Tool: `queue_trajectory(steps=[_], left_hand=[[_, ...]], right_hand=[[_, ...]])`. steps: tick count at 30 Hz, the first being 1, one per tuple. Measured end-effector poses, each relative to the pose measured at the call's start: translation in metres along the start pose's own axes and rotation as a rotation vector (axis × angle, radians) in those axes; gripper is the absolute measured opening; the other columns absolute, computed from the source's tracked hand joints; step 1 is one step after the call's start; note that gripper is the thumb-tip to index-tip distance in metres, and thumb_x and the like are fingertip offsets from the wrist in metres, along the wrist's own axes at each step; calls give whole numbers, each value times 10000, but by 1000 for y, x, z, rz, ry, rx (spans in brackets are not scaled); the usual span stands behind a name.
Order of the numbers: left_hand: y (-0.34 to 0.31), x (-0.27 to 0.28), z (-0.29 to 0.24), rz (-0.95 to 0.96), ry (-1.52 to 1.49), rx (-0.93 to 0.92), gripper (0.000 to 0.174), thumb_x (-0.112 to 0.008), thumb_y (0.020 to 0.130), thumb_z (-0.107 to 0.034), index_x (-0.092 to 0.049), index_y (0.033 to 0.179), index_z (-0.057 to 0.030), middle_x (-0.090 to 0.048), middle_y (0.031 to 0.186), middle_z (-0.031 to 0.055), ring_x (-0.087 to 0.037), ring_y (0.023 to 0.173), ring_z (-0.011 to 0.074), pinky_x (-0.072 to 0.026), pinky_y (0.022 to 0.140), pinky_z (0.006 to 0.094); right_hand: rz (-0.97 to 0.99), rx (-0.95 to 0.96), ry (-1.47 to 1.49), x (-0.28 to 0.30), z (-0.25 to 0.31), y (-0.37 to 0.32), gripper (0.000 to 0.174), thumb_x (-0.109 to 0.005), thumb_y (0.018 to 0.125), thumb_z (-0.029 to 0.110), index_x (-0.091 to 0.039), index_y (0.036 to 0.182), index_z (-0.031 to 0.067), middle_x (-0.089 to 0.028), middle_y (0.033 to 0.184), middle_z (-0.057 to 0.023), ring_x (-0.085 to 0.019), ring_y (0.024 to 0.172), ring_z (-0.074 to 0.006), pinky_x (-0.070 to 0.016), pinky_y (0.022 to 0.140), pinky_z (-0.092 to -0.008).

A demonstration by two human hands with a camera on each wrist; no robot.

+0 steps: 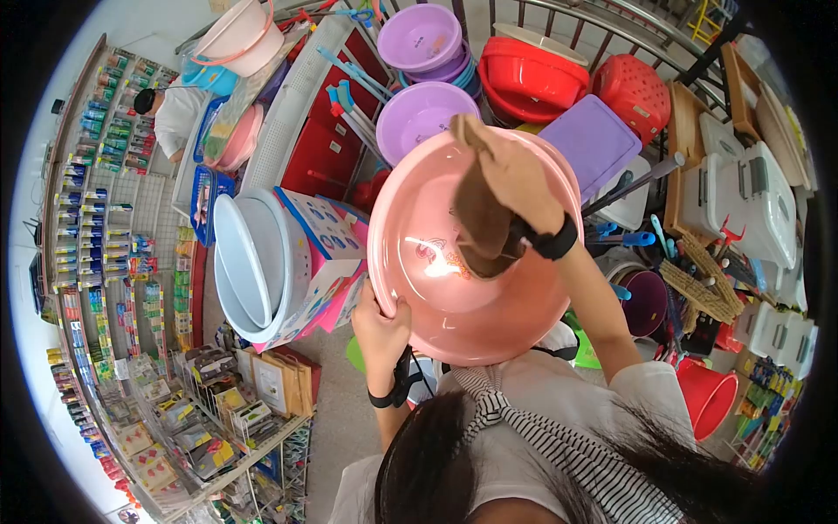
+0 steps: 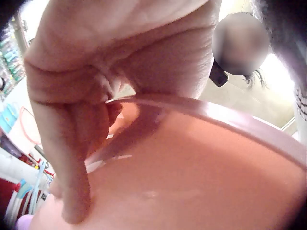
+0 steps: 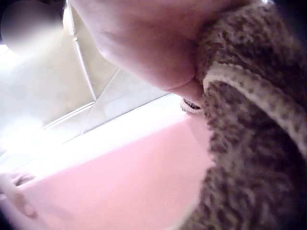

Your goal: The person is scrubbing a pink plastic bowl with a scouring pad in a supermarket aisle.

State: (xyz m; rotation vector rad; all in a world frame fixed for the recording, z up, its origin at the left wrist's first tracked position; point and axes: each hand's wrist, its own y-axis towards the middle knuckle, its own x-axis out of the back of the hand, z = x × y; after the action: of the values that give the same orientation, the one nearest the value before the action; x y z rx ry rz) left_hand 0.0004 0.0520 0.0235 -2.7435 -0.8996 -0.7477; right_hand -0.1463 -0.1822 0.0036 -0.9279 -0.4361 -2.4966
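Shop shelves packed with small goods fill the 9 o'clock side, with stacked purple basins and a red basin toward 12 o'clock. At centre a pink plastic basin is held tilted, its inside facing the person. The left hand grips its rim at 7 o'clock, fingers curled over the edge. The right hand, forearm rising from 5 o'clock, clutches a brown cloth hanging against the basin's inner wall near 1 o'clock.

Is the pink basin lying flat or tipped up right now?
Tipped up. The pink basin faces the head camera with its inside, left hand gripping its rim, right hand holding a brown cloth inside.
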Motion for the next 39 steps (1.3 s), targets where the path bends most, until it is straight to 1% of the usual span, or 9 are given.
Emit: queue_trajectory(steps=[5, 10, 14, 16, 19, 23, 26, 28, 39], left_hand=[[5, -6, -2, 21, -9, 12, 301, -601, 730, 8, -594, 1032, 4, -647, 788, 164, -638, 683, 230, -483, 661, 314], [6, -4, -5, 73, 36, 28, 304, -587, 732, 11, -594, 1036, 7, -655, 801, 159, -630, 710, 209, -482, 690, 315], [1, -6, 10, 47, -38, 28, 300, -585, 729, 12, -594, 1029, 14, -660, 814, 163, -643, 738, 213, -485, 707, 319], [-1, -5, 11, 3, -86, 24, 288, -588, 729, 9, -591, 1016, 23, -664, 828, 168, -656, 752, 217, -487, 711, 317], [-2, 0, 11, 2, -32, 60, 308, -594, 727, 7, -591, 1035, 30, -673, 855, 173, -667, 775, 216, -490, 720, 313], [-2, 1, 12, 7, 0, 64, 339, -588, 736, 15, -593, 1075, 31, -684, 885, 172, -672, 795, 212, -494, 741, 308], [-3, 4, 7, -20, -10, 73, 351, -597, 752, 20, -593, 1102, 32, -693, 912, 168, -674, 821, 201, -498, 758, 305], [-5, 4, 10, -31, -82, 65, 346, -612, 775, 27, -585, 1120, 37, -697, 931, 154, -664, 850, 169, -498, 769, 294], [-9, 12, 8, -12, -331, 81, 382, -711, 820, -39, -554, 1154, 60, -659, 998, 85, -609, 875, 101, -484, 772, 245]], right_hand=[[-63, 286, 420, -20, 38, -21, 565, -492, 849, 69, -437, 1410, 107, -614, 1181, -162, -649, 903, -310, -494, 790, -390], [130, 160, 292, -34, 63, -37, 536, -522, 828, 60, -489, 1359, 122, -606, 915, -254, -602, 788, -420, -475, 689, -463], [-47, 95, 192, -17, 26, -18, 481, -484, 847, 112, -516, 1319, 196, -633, 895, -196, -615, 749, -402, -481, 647, -488], [-237, 79, 25, -31, -33, -4, 446, -477, 850, 131, -523, 1290, 185, -646, 959, -189, -625, 839, -390, -490, 703, -478], [-20, -197, 183, -3, -48, -5, 396, -489, 863, 177, -514, 1258, 155, -646, 1044, -204, -613, 972, -386, -479, 816, -454], [-61, -137, 144, -17, -59, 0, 341, -499, 889, 228, -520, 1219, 148, -639, 1041, -228, -600, 986, -410, -473, 825, -448], [-12, -227, 205, -18, -55, 16, 424, -563, 881, 268, -502, 1232, 39, -617, 1067, -256, -592, 1016, -415, -468, 870, -435], [-32, -80, 234, -14, -57, 26, 474, -589, 867, 393, -488, 1098, -8, -631, 930, -278, -611, 937, -416, -468, 824, -425], [-112, -62, 344, 26, -21, 25, 436, -668, 827, 293, -556, 1036, -72, -629, 841, -186, -634, 799, -248, -492, 743, -349]])
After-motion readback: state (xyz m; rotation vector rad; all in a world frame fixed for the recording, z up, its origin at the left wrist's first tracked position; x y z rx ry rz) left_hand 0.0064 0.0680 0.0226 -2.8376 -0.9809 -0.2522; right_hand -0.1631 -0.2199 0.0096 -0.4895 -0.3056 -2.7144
